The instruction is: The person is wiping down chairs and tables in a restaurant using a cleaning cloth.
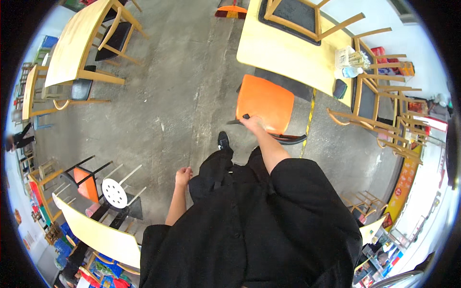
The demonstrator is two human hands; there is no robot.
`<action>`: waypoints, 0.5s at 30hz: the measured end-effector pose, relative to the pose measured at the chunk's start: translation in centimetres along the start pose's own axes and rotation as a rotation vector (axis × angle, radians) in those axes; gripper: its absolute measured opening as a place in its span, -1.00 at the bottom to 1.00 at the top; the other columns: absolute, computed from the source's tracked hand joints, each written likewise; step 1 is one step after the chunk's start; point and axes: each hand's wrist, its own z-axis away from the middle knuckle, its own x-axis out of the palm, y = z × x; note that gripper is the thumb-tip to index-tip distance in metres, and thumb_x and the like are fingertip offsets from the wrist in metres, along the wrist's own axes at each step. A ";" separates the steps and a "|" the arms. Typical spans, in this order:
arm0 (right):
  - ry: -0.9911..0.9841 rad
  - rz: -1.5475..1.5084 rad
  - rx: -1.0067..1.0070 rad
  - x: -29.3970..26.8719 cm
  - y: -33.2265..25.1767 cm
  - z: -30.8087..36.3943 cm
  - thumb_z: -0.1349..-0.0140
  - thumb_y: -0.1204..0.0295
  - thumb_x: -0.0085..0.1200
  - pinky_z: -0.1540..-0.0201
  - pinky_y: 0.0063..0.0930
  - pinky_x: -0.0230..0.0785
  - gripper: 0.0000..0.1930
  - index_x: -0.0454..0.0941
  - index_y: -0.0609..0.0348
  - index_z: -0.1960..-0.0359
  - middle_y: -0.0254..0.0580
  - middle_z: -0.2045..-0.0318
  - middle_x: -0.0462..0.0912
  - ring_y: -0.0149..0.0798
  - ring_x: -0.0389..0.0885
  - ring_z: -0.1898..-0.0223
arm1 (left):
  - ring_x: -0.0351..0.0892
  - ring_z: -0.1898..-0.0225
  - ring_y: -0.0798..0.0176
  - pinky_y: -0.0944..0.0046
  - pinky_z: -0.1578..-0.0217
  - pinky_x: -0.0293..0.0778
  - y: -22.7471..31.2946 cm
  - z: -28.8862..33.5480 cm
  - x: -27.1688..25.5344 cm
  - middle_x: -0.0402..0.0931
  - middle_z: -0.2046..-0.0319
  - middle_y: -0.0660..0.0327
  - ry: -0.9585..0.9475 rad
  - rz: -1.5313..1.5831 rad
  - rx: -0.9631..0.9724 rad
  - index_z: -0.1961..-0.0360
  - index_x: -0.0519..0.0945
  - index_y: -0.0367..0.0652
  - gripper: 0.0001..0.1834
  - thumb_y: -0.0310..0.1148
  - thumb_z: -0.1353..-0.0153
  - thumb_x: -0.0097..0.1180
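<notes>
Orange-seated chair [266,103] is at my one o'clock, its black frame [298,140] gripped by my right hand [253,123]; my left hand [183,176], loosely curled, hangs at ten o'clock. I'd likely steady the chair best by gripping both sides.

Right hand [252,123], fingers closed around the black frame of an orange chair [266,100] at its near left edge; left hand [183,176] free above the grey floor [175,96], loosely curled. Far right: a pale tabletop [288,57] bearing an upturned chair [290,21], a white basket [342,57] of sticks and a bottle [352,72]. Far left: a second tabletop [77,38]. Near left: a white perforated stool [114,193].
</notes>
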 end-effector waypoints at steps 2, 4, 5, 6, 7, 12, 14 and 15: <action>0.076 -0.015 0.006 -2.7 2.7 -2.9 -0.18 -0.23 0.20 -0.24 -0.07 0.55 -0.27 0.76 0.17 -0.11 0.08 -0.15 0.76 0.04 0.74 -0.21 | 0.68 0.42 0.28 0.21 0.33 0.58 2.9 -0.7 1.1 0.73 0.45 0.17 -0.031 0.015 0.009 0.25 0.78 -0.29 -0.61 -0.11 -0.42 0.23; 0.183 -0.020 -0.069 -4.4 2.2 -2.7 -0.12 -0.24 0.19 0.05 -0.06 0.61 -0.34 0.83 0.22 0.29 0.09 0.32 0.82 0.04 0.84 0.15 | 0.67 0.43 0.28 0.21 0.35 0.57 2.5 -0.1 0.9 0.73 0.45 0.19 -0.012 0.028 0.017 0.25 0.78 -0.29 -0.61 -0.11 -0.41 0.24; 0.187 -0.075 -0.125 -5.0 2.3 -2.5 -0.13 -0.22 0.19 0.24 -0.11 0.61 -0.37 0.77 0.24 0.44 0.03 0.48 0.77 -0.04 0.81 0.38 | 0.67 0.45 0.28 0.20 0.37 0.57 2.3 0.2 1.1 0.72 0.46 0.20 -0.007 0.029 0.026 0.26 0.77 -0.29 -0.61 -0.11 -0.41 0.24; 0.196 -0.072 -0.130 -5.5 1.9 -1.9 -0.13 -0.22 0.19 0.24 -0.11 0.61 -0.37 0.77 0.24 0.44 0.03 0.48 0.77 -0.04 0.81 0.38 | 0.67 0.45 0.28 0.20 0.37 0.57 1.6 0.2 1.2 0.72 0.46 0.20 -0.006 0.037 0.033 0.26 0.77 -0.29 -0.61 -0.11 -0.41 0.24; 0.189 -0.124 -0.170 -5.7 1.2 -0.9 -0.14 -0.21 0.19 0.34 -0.14 0.57 -0.38 0.73 0.24 0.51 0.00 0.54 0.73 -0.08 0.76 0.48 | 0.65 0.47 0.28 0.21 0.40 0.55 0.2 0.0 1.1 0.71 0.47 0.20 0.040 0.024 0.053 0.28 0.76 -0.30 -0.61 -0.11 -0.40 0.25; 0.026 -0.476 -0.273 -6.3 -2.8 6.7 -0.16 0.00 0.34 0.57 -0.31 0.45 -0.52 0.62 0.22 0.58 -0.17 0.65 0.64 -0.29 0.59 0.68 | 0.61 0.53 0.23 0.18 0.49 0.51 -4.3 -1.8 2.3 0.66 0.49 0.16 0.072 -0.028 -0.097 0.32 0.74 -0.32 -0.58 -0.08 -0.37 0.29; -0.101 -0.619 -0.307 -7.5 -4.0 11.2 -0.18 0.13 0.39 0.60 -0.37 0.38 -0.59 0.61 0.23 0.56 -0.23 0.66 0.61 -0.35 0.54 0.69 | 0.55 0.58 0.18 0.15 0.56 0.44 -4.7 -1.6 2.7 0.63 0.49 0.15 0.020 0.154 -0.218 0.20 0.73 -0.36 -0.49 0.01 -0.37 0.32; -0.209 -0.732 -0.415 -8.9 -4.3 14.4 -0.24 0.17 0.35 0.60 -0.37 0.35 -0.62 0.61 0.24 0.55 -0.22 0.66 0.60 -0.34 0.53 0.70 | 0.55 0.58 0.18 0.15 0.56 0.44 -4.6 -1.5 2.4 0.63 0.49 0.15 0.033 0.167 -0.211 0.20 0.73 -0.36 -0.49 0.01 -0.37 0.32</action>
